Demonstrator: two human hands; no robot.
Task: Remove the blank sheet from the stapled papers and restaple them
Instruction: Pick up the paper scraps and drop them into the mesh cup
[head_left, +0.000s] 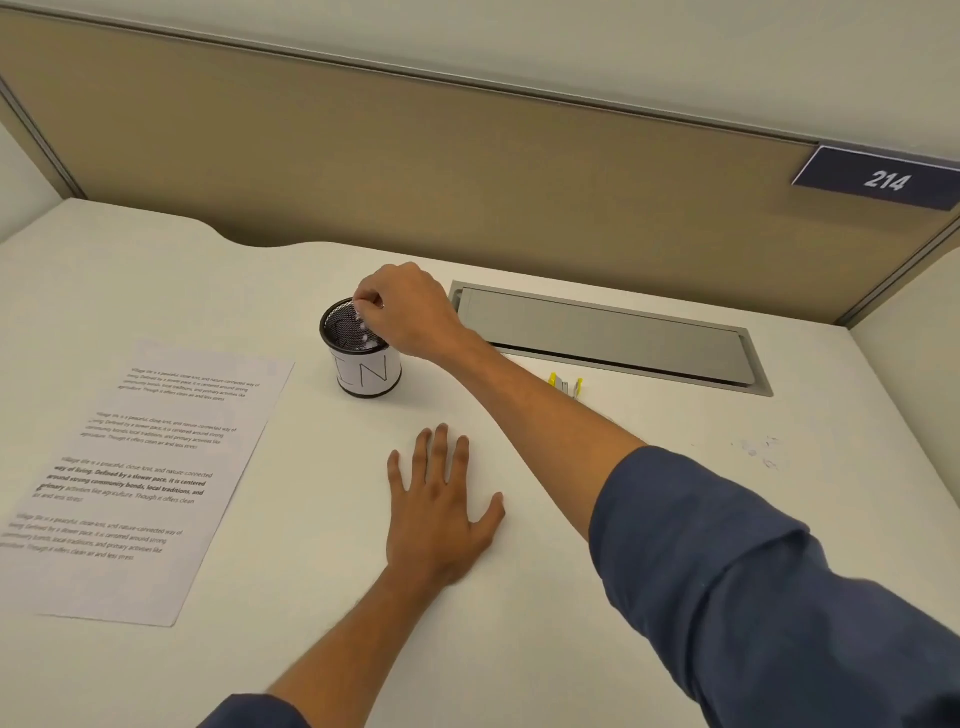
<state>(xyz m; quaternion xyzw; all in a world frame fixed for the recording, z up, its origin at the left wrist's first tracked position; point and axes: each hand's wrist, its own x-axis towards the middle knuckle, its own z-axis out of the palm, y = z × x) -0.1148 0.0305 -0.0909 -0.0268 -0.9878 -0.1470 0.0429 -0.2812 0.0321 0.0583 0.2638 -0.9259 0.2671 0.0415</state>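
While the left hand (436, 514) lies flat, fingers spread, on the desk (322, 597), the right hand (405, 312) hovers over the mesh cup (361, 358), fingertips pinched; whether they hold anything is unclear. Printed papers (140, 467) lie left.

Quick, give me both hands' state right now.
Left hand: open, flat on the desk, holding nothing.
Right hand: fingers pinched together over the mesh cup; what it holds cannot be told.

- One printed sheet (135, 478) on the desk (519, 597).
- One mesh cup (361, 356).
- One yellow tool (566, 384), partly hidden behind the arm.
- One grey cable hatch (608, 335).
- One number plate (878, 179).
- Two hands: left (436, 519), right (408, 309).
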